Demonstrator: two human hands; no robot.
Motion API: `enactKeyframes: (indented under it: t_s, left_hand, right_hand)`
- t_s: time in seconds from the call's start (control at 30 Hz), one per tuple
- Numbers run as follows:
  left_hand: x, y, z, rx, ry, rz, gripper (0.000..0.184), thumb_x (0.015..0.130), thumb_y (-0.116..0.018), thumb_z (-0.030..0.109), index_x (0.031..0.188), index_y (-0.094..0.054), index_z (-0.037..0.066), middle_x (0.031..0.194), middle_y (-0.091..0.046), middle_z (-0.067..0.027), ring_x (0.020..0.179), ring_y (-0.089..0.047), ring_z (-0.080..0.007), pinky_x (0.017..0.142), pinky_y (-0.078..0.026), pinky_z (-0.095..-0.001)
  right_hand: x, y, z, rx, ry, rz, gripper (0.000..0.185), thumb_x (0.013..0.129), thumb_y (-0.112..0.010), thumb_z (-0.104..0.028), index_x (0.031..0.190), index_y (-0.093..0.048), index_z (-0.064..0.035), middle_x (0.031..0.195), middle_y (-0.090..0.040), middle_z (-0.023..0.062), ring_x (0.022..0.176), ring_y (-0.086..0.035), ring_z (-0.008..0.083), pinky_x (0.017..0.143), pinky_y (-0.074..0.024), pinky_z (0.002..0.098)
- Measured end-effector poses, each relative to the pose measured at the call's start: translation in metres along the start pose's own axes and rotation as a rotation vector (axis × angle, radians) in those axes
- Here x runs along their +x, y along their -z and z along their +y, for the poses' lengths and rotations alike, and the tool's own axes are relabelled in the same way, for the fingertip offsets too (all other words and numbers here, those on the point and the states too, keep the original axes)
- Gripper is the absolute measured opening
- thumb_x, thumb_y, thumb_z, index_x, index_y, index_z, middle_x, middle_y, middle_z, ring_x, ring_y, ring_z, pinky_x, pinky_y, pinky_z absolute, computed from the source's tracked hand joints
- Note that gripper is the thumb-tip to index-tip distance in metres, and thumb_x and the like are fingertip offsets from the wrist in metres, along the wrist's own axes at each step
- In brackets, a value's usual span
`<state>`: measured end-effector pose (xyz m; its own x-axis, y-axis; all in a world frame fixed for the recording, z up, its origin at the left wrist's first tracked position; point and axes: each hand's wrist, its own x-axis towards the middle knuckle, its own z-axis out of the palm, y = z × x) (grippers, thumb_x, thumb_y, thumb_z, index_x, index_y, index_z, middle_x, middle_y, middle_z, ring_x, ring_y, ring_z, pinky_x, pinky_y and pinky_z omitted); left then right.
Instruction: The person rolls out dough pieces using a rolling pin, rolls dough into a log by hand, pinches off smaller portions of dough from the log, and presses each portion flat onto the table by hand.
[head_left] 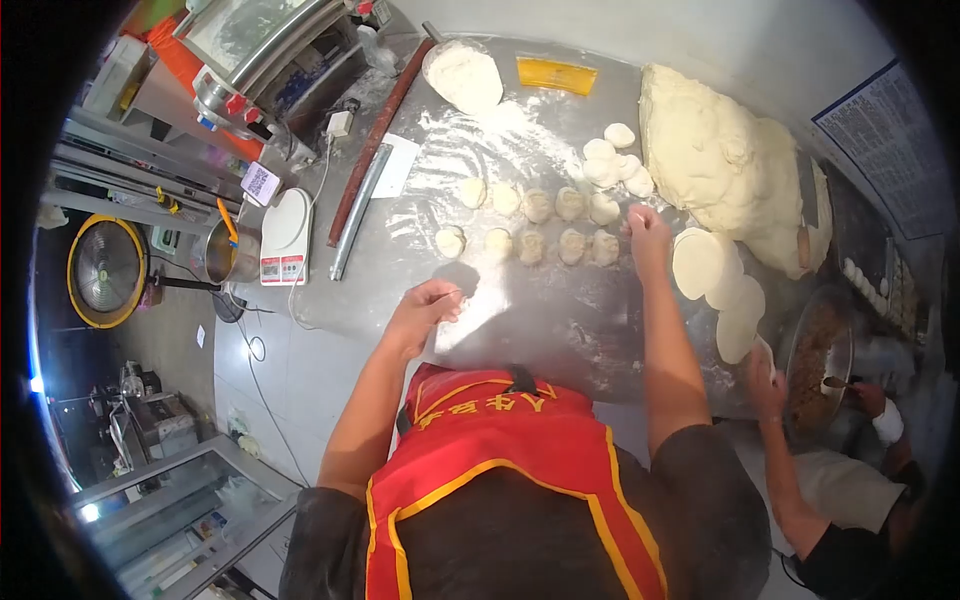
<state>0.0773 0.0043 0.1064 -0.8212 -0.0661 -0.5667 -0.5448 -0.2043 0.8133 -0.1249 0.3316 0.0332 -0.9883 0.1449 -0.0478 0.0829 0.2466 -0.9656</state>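
My left hand (pixel 425 314) hovers over the near edge of the steel table, beside a bright floury patch. Its fingers are curled together, and what they hold, if anything, cannot be made out. My right hand (pixel 648 228) is at the right end of two rows of small floured dough pieces. Closest to it is one dough piece (pixel 604 208) in the far row; the fingers are bent in and their contents hidden. Small pale dough discs (pixel 602 170) lie clustered just beyond. To its right, larger rolled dough wrappers (pixel 694 263) overlap in a line.
A big dough mass (pixel 715 150) lies at the back right, near a yellow scraper (pixel 557 75) and a flour bowl (pixel 464 78). Rolling pins (pixel 360 210) and a scale (pixel 287 235) stand left. A co-worker's hand (pixel 768 385) is by a filling bowl (pixel 820 365).
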Motion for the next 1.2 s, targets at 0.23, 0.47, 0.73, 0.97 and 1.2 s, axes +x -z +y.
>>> enactKeyframes:
  t_s: [0.23,0.47,0.73,0.97,1.2]
  left_hand:
    - [-0.011,0.003,-0.022,-0.101,0.033,0.109,0.008,0.090,-0.066,0.013,0.093,-0.062,0.007,0.085,-0.062,-0.0003,0.076,-0.057,-0.0099,0.072,-0.046,-0.0246]
    - [0.012,0.006,-0.012,-0.101,0.008,0.016,0.009,0.091,-0.067,0.015,0.094,-0.064,0.006,0.084,-0.063,0.0003,0.074,-0.058,-0.0079,0.070,-0.047,-0.0224]
    - [0.040,0.005,-0.007,-0.011,0.056,-0.110,0.015,0.091,-0.065,0.013,0.102,-0.063,0.002,0.091,-0.063,-0.0038,0.081,-0.059,-0.0110,0.075,-0.048,-0.0245]
    - [0.045,0.015,-0.015,-0.032,0.056,-0.113,0.015,0.090,-0.067,0.014,0.103,-0.064,0.006,0.093,-0.065,-0.0019,0.082,-0.059,-0.0101,0.074,-0.045,-0.0245]
    - [0.043,0.015,-0.025,-0.064,0.068,-0.101,0.019,0.090,-0.068,0.016,0.105,-0.064,0.004,0.093,-0.065,-0.0030,0.082,-0.059,-0.0105,0.071,-0.044,-0.0232]
  right_hand:
    - [0.053,-0.048,0.031,0.155,-0.191,-0.220,0.011,0.083,-0.063,-0.005,0.090,-0.065,0.0035,0.073,-0.065,0.0064,0.062,-0.060,0.0118,0.059,-0.0517,0.0254]
    - [0.058,-0.027,0.035,0.297,-0.290,-0.097,0.014,0.086,-0.060,-0.001,0.098,-0.065,0.0036,0.079,-0.065,0.0073,0.063,-0.060,0.0123,0.058,-0.0520,0.0246]
    - [0.038,-0.003,0.023,0.070,-0.302,-0.027,0.017,0.089,-0.057,0.001,0.104,-0.064,0.0040,0.083,-0.064,0.0076,0.066,-0.061,0.0127,0.058,-0.0510,0.0252]
    - [0.028,-0.003,0.005,0.034,-0.298,-0.039,0.012,0.089,-0.062,-0.002,0.100,-0.063,0.0028,0.080,-0.062,0.0047,0.064,-0.058,0.0111,0.057,-0.0481,0.0242]
    - [-0.009,0.011,-0.008,-0.029,-0.277,-0.178,0.007,0.081,-0.069,0.000,0.086,-0.064,0.0015,0.067,-0.060,0.0020,0.054,-0.051,0.0097,0.049,-0.0405,0.0243]
